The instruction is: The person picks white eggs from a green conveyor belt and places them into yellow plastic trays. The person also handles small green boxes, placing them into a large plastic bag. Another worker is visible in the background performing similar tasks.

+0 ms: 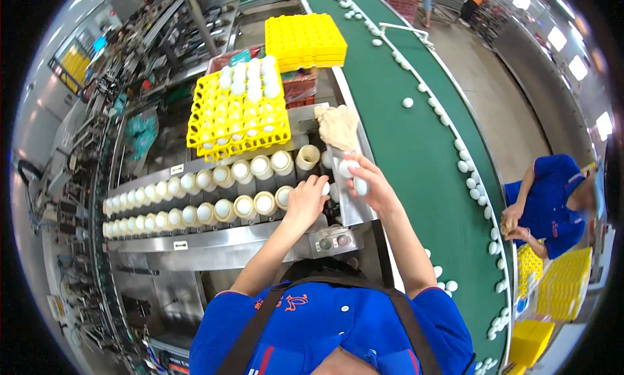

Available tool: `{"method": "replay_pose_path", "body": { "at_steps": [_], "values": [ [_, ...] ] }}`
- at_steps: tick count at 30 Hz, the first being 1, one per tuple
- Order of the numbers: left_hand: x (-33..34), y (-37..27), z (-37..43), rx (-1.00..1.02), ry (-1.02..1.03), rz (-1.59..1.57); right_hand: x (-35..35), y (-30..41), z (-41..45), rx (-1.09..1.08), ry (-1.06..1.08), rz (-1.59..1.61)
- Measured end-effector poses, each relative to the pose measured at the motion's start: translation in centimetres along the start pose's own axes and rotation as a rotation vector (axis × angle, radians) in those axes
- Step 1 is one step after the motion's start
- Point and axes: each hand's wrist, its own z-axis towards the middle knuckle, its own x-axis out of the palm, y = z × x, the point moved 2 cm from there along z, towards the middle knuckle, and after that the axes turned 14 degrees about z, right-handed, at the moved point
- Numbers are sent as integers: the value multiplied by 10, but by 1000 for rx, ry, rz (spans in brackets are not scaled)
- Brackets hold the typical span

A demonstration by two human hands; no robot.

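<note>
My right hand (373, 187) grips two eggs beside the steel end of the egg machine: a white one (348, 168) at the fingertips and a bluish one (360, 186) lower down. Over the near row of beige cups (243, 206), my left hand (306, 202) curls its fingers around a white egg (325, 189), mostly hidden by the hand. Most cups in both rows carry an egg each. An empty beige cup (308, 155) stands at the right end of the far row. A crumpled tan cloth (338, 126) lies on the steel ledge above my right hand.
Yellow egg trays (239, 116), partly filled with eggs, sit beyond the cups. More stacked yellow trays (305, 41) stand behind. On my right runs a green conveyor belt (404, 165) with eggs along its far rail. Across it, a co-worker (551, 204) holds something brownish. A button box (334, 242) is near my waist.
</note>
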Motion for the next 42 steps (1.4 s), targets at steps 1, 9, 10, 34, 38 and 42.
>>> {"method": "replay_pose_path", "body": {
  "at_steps": [1,9,10,34,38,42],
  "values": [
    [4,-3,-2,1,7,35,-13,2,-15,-2,-13,5],
    [22,4,-7,-70,299,326,-103,-16,-113,-14,-53,-19],
    [26,6,-7,-32,241,342,-116,-17,-126,-19,-56,21],
    [291,-471,-19,679,729,33,-483,0,-439,-117,-1215,-1019],
    [284,-477,-24,687,734,172,-461,0,-407,-145,-1100,-1098],
    [278,-462,-29,642,677,161,-450,-8,-388,-252,-1060,-1071]
  ]
}}
